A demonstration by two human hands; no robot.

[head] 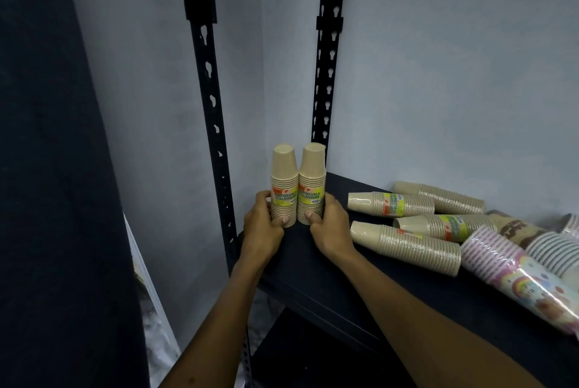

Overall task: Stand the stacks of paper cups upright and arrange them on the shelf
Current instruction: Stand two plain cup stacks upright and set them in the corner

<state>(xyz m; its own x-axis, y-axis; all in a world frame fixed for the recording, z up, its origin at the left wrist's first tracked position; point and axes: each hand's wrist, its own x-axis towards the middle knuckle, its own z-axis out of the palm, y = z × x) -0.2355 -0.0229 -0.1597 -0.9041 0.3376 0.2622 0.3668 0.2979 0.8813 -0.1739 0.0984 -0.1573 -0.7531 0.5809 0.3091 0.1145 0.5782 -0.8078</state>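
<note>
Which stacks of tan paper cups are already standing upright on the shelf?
Only the two tan stacks in the shelf's left back corner, held between the left hand and right hand. The other tan stacks lie on their sides to the right.

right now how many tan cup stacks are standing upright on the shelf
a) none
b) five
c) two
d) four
c) two tan stacks stand side by side in the shelf's back left corner, the left stack held by the left hand and the right stack by the right hand; the other tan stacks lie on their sides.
</note>
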